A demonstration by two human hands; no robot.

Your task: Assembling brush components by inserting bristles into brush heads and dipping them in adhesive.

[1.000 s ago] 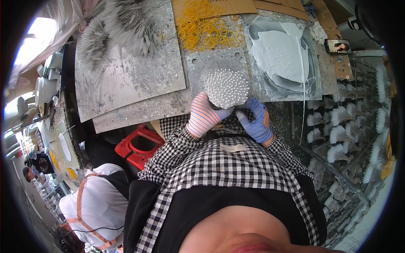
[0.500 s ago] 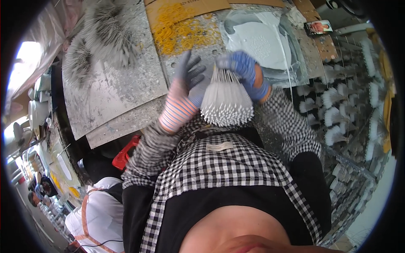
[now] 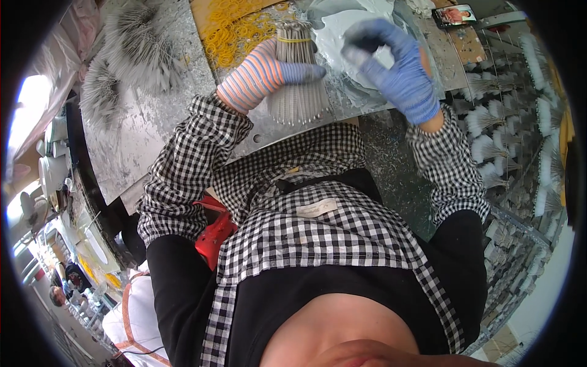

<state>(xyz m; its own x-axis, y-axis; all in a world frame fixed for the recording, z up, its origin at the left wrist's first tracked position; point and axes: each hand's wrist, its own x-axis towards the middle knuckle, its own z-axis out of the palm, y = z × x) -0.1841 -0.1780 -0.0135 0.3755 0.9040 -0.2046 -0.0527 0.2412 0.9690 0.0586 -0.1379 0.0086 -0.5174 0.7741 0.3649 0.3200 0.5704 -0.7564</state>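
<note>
My left hand, in a striped glove with grey fingers, is wrapped round a bundle of thin grey stems. Its thumb lies across the front of the stems. A yellow rubber band circles the bundle near its far end, while small pale tips show at the near end. To the right, my right hand in a blue glove is raised over a pool of white paste. Its fingers are curved, thumb and fingertips apart, with nothing visible between them; the fingertips are slightly blurred.
Loose yellow rubber bands lie at the back of the table. Fanned grey stems are heaped at far left on a grey board. A phone rests at back right. Racks of white-tipped bunches fill the right side.
The bundle has passed from my right hand to my left, and its wide white-tipped end no longer faces me. My right hand has moved away, up and right over the paste.
</note>
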